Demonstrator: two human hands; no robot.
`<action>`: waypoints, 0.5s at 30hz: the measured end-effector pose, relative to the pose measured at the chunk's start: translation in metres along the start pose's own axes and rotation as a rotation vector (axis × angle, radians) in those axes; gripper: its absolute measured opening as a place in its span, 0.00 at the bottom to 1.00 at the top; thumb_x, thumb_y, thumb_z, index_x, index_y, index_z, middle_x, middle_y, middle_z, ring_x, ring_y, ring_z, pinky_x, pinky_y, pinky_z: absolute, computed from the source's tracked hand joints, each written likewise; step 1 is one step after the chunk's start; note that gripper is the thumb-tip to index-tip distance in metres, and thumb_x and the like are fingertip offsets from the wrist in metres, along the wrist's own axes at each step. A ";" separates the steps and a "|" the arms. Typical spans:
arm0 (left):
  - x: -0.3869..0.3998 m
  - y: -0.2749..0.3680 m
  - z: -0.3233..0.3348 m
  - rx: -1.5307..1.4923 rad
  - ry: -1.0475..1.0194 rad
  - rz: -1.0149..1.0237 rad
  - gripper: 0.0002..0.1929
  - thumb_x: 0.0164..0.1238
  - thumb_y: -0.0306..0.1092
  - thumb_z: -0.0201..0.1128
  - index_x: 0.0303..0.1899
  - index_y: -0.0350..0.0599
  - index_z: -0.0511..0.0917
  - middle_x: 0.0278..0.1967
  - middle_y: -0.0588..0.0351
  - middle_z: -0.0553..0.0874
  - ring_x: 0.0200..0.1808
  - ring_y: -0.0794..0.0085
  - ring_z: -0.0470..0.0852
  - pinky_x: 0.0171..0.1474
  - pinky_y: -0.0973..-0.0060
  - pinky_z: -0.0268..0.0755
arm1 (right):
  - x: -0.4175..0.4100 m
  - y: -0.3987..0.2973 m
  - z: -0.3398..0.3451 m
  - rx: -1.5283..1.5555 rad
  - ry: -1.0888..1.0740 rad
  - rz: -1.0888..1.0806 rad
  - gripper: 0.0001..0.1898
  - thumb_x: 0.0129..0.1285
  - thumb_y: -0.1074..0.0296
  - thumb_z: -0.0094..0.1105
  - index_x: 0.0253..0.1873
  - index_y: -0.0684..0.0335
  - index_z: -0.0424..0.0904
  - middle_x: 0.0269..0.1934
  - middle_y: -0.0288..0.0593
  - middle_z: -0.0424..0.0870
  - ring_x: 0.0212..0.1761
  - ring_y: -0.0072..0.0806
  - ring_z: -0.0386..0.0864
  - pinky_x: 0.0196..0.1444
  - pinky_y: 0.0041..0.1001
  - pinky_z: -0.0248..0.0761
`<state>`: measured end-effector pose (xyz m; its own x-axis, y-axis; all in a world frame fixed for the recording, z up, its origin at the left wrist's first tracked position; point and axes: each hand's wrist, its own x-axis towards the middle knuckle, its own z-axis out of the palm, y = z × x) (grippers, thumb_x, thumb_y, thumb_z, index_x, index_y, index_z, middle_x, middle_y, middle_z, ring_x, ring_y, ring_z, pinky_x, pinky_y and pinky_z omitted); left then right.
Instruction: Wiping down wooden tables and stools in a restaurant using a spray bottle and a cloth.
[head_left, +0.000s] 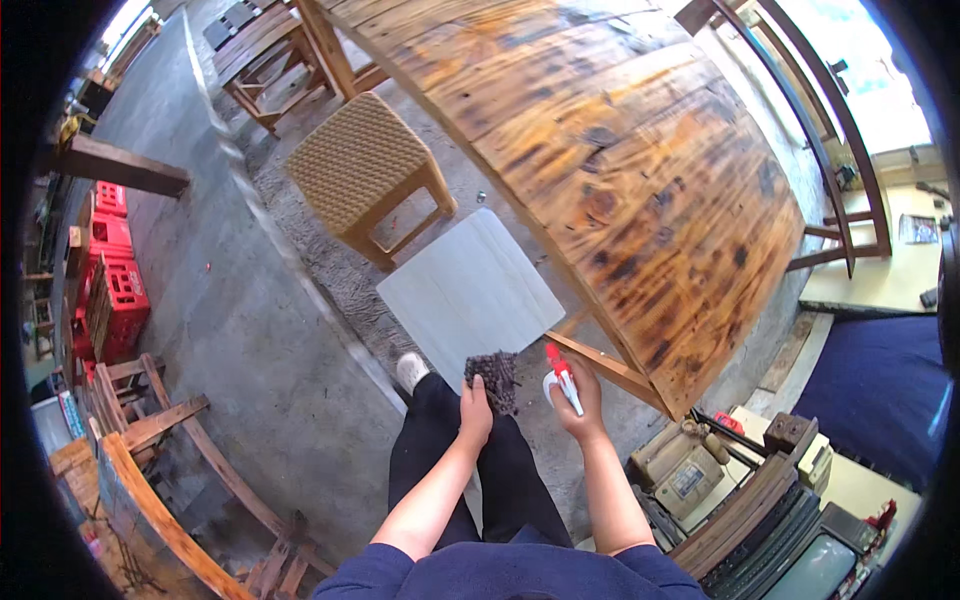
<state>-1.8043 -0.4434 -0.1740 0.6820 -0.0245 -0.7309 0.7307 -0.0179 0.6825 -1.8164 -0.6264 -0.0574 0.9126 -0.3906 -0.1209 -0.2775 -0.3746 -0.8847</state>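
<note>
My left hand (475, 414) grips a dark, shaggy cleaning cloth (493, 379) over the near edge of a pale, smooth square stool top (474, 281). In my right hand (583, 401) is a white spray bottle with a red nozzle (559, 364), held to the right of the cloth and pointing forward. My fingers hide most of the bottle's body. Just beyond the pale top stands a tan woven-pattern plastic stool (360, 161). To the right rises a large wooden table (600, 195) with a glossy, scorched-looking plank surface.
Red plastic crates (120, 292) are stacked at the left. A wooden chair (172, 487) is at the lower left. Old equipment and a tool-laden bench (832, 465) crowd the lower right. A raised floor edge (300, 277) runs diagonally past my foot.
</note>
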 end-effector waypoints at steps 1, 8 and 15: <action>0.007 0.014 -0.003 -0.052 0.057 -0.044 0.31 0.78 0.50 0.46 0.67 0.30 0.59 0.61 0.45 0.74 0.62 0.64 0.72 0.66 0.70 0.60 | 0.014 -0.008 0.003 -0.036 0.007 -0.023 0.20 0.54 0.73 0.58 0.54 0.66 0.75 0.46 0.50 0.79 0.46 0.41 0.80 0.49 0.31 0.72; 0.066 0.093 -0.089 -0.224 0.227 0.134 0.20 0.80 0.42 0.44 0.59 0.34 0.66 0.54 0.51 0.78 0.55 0.69 0.76 0.61 0.72 0.65 | 0.116 -0.068 0.109 -0.078 -0.260 -0.093 0.18 0.56 0.69 0.59 0.52 0.64 0.76 0.46 0.52 0.79 0.45 0.48 0.79 0.46 0.34 0.73; 0.151 0.155 -0.203 -0.229 0.464 0.137 0.26 0.79 0.47 0.44 0.64 0.32 0.64 0.61 0.47 0.74 0.62 0.65 0.71 0.66 0.69 0.58 | 0.205 -0.105 0.240 -0.033 -0.251 -0.062 0.16 0.58 0.66 0.62 0.51 0.63 0.78 0.40 0.53 0.82 0.43 0.48 0.81 0.43 0.35 0.74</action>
<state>-1.5819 -0.2466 -0.1796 0.6749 0.4346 -0.5963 0.5866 0.1742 0.7909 -1.5278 -0.4657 -0.0968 0.9729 -0.1470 -0.1785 -0.2247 -0.4199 -0.8793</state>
